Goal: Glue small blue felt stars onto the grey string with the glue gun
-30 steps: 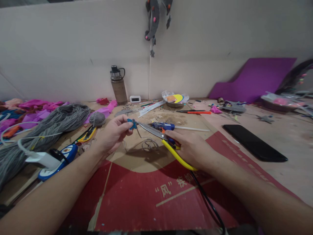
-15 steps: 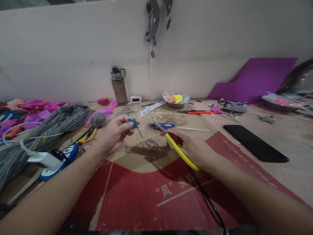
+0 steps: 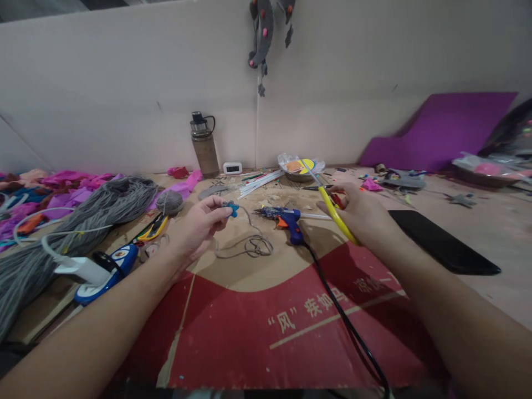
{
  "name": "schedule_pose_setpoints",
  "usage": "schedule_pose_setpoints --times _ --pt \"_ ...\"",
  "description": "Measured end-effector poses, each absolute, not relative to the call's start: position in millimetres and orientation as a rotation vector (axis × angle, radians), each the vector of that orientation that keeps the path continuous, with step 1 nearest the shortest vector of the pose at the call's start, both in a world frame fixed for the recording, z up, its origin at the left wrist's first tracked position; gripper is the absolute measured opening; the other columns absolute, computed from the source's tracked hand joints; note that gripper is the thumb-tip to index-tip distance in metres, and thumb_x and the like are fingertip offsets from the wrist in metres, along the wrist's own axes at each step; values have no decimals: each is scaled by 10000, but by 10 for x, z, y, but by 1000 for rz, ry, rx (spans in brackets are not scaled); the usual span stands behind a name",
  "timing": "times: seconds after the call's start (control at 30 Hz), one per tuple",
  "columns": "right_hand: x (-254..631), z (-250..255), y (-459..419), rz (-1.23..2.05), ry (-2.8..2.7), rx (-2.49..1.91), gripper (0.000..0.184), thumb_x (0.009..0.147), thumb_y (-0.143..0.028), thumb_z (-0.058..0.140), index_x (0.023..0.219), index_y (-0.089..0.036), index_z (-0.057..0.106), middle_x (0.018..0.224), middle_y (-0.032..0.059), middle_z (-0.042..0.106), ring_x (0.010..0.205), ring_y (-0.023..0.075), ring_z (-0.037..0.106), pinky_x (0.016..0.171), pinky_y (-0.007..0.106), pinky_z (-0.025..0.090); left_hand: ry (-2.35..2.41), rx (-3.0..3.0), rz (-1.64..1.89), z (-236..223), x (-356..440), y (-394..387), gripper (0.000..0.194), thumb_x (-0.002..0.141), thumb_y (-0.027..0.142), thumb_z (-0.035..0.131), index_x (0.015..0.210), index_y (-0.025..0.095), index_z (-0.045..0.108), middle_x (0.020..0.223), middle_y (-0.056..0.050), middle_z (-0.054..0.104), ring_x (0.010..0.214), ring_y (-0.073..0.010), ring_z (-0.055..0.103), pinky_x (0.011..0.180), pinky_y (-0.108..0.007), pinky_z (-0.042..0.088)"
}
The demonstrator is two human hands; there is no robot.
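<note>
While the left hand (image 3: 206, 224) is pinching a small blue star (image 3: 234, 209) between thumb and fingers, the right hand (image 3: 359, 208) is gripping a pair of scissors (image 3: 337, 217) by the yellow handle. The star is sitting at the fingertips, above the bare brown part of a red and brown cardboard sheet (image 3: 233, 338). A grey string (image 3: 258, 245) is curving near the star and lying in loose loops on the cardboard; whether it is joining the star is hard to tell. The scissors are pointing away from the person, their tip showing in front of a bowl (image 3: 300, 177) near the wall (image 3: 124, 83); I cannot tell whether the blades are standing apart.

Between the two hands, a blue glue gun (image 3: 294, 224) is lying on its side, with a pale glue stick (image 3: 315, 216) coming out of its back and a black cord (image 3: 343, 310) running down over the red cardboard. To the right of the right hand, a black phone (image 3: 444, 242) is lying flat on the table. Beyond the left hand, a ball of grey yarn (image 3: 169, 203) is resting near a yellow cutter (image 3: 153, 227). Farther back, a bottle (image 3: 205, 152) is standing beside a small white clock (image 3: 232, 168), and thin white sticks (image 3: 261, 183) are lying in a bunch near the bowl.
</note>
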State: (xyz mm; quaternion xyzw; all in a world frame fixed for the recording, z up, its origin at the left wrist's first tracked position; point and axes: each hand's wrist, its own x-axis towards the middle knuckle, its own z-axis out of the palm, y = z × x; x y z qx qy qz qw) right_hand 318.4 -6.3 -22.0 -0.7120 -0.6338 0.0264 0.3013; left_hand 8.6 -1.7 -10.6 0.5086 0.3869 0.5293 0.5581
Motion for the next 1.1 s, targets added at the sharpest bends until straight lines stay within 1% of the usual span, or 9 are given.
schedule_pose_setpoints --times 0.13,0.23,0.37,0.47,0.53,0.63,0.77,0.93,1.1 --pt "3381 -336 71 12 -1764 -2113 399 806 -312 559 1149 -116 619 789 140 700 638 246 632 544 303 369 934 1208 1184 -122 102 -17 264 649 202 810 870 171 668 628 31 596 501 -52 494 463 -169 341" --pt "3459 -431 116 -54 -1902 -2196 346 801 -303 571 1076 -104 640 903 196 711 752 277 662 593 320 390 955 1240 1143 -125 119 -36 317 655 217 815 939 168 684 644 28 599 495 -48 499 424 -161 300" --pt "3480 -450 95 -144 -2035 -2269 276 857 -266 534 1030 -95 665 945 225 702 861 305 665 718 374 437 965 1296 1148 -126 142 -62 282 674 234 804 895 154 649 637 21 606 518 -68 554 394 -151 294" --pt "3315 -344 -5 -455 -2016 -1999 247 879 -212 492 987 -96 681 1029 243 679 1088 380 587 927 526 400 973 1361 1147 -122 170 -87 259 694 236 783 873 150 616 668 6 630 561 -100 616 410 -162 369" --pt "3080 -244 -113 -435 -1851 -1690 269 900 -204 465 1068 -125 660 1122 214 665 1152 353 558 979 528 396 991 1402 1136 -115 193 -112 246 706 236 771 858 147 600 693 -3 642 586 -117 647 435 -175 420" --pt "2625 -105 -286 -29 -1843 -1292 247 921 -264 495 1115 -177 620 1152 134 676 1105 265 607 959 436 461 1016 1448 1113 -94 219 -161 238 728 249 754 856 142 584 703 -8 644 609 -135 676 468 -191 469" --pt "2139 3 -400 314 -1931 -1112 294 908 -266 549 1191 -184 562 1175 110 674 1082 217 630 941 385 477 1004 1480 1067 -57 228 -222 264 742 266 746 912 138 590 800 -22 663 669 -160 710 508 -215 519" --pt "1960 -8 -321 479 -1928 -1114 125 901 -200 548 979 -176 643 920 54 717 841 160 654 774 297 479 935 1476 1005 -56 239 -248 260 755 284 733 920 140 593 818 -46 699 714 -184 728 557 -237 554" --pt "1983 -87 -271 527 -1877 -1082 108 892 -202 563 838 -177 652 756 4 675 708 126 600 670 258 433 897 1399 971 -104 257 -243 241 782 294 694 934 160 562 812 -43 707 704 -190 731 585 -267 571"
